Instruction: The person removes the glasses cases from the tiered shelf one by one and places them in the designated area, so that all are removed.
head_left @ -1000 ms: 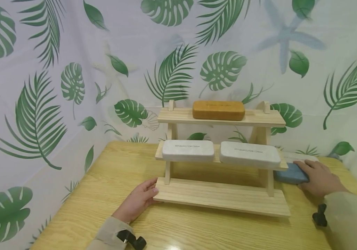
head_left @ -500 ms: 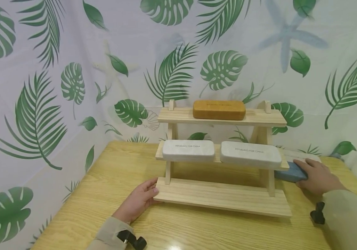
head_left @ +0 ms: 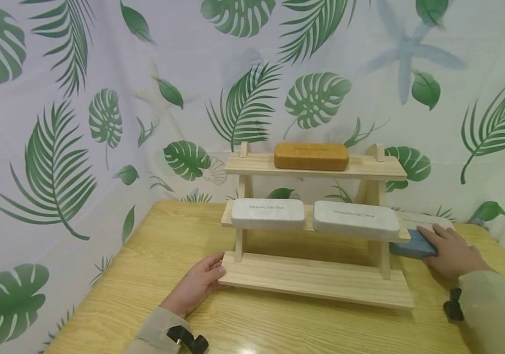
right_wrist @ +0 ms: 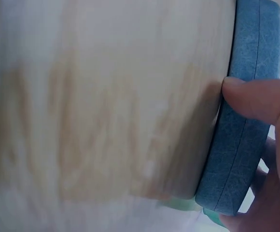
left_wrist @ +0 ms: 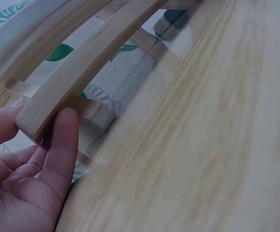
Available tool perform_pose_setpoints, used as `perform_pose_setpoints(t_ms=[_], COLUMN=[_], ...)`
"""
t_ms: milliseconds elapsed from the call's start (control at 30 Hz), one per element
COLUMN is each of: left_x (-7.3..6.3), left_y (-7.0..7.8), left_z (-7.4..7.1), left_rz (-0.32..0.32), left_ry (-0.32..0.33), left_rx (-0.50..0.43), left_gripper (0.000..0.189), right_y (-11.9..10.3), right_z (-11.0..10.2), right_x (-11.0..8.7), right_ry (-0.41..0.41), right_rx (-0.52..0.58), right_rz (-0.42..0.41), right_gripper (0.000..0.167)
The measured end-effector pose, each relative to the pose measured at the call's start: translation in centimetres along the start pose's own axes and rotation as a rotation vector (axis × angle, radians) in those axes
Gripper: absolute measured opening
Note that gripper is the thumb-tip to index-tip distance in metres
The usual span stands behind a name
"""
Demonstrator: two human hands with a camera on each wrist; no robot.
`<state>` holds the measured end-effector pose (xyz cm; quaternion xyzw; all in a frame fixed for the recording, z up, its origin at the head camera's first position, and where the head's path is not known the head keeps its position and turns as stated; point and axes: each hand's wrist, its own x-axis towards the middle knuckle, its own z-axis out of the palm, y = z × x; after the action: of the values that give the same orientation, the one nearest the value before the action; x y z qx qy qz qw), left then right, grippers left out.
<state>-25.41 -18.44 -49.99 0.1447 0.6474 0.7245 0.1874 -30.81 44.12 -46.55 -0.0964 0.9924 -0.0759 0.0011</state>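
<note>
My left hand [head_left: 195, 284] grips the left end of the bottom shelf of a three-tier wooden display stand [head_left: 318, 278]. In the left wrist view the thumb lies on one side of the shelf board [left_wrist: 77, 72] and the fingers reach beneath it. Right of the stand, my right hand [head_left: 452, 251] holds a blue glasses case [head_left: 413, 245] low at the table. The right wrist view shows the thumb on the seamed side of this blue case [right_wrist: 239, 140], with the other fingers round its far side. The stand's right leg hides the case's left end.
An orange glasses case [head_left: 311, 157] lies on the top shelf. Two white glasses cases, a left one [head_left: 268, 216] and a right one [head_left: 356, 221], occupy the middle shelf. Behind the blue case is another whitish case [head_left: 429, 220]. A leaf-printed cloth [head_left: 155, 123] hangs behind the wooden table [head_left: 128, 275].
</note>
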Motion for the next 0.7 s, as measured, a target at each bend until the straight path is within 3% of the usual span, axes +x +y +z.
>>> perform_pose_setpoints(t_ms=[433, 700], left_x=[0.0, 0.0], left_y=[0.3, 0.2], left_z=[0.1, 0.1], left_rz=[-0.011, 0.002], left_ry=[0.019, 0.011], left_rx=[-0.004, -0.007], left_gripper=[0.067, 0.065], right_y=[0.6, 1.0], right_z=[0.5, 0.9], right_x=[0.8, 0.8], right_ry=[-0.001, 0.011], right_rx=[0.008, 0.070], right_rz=[0.022, 0.046], right_gripper=[0.081, 0.087])
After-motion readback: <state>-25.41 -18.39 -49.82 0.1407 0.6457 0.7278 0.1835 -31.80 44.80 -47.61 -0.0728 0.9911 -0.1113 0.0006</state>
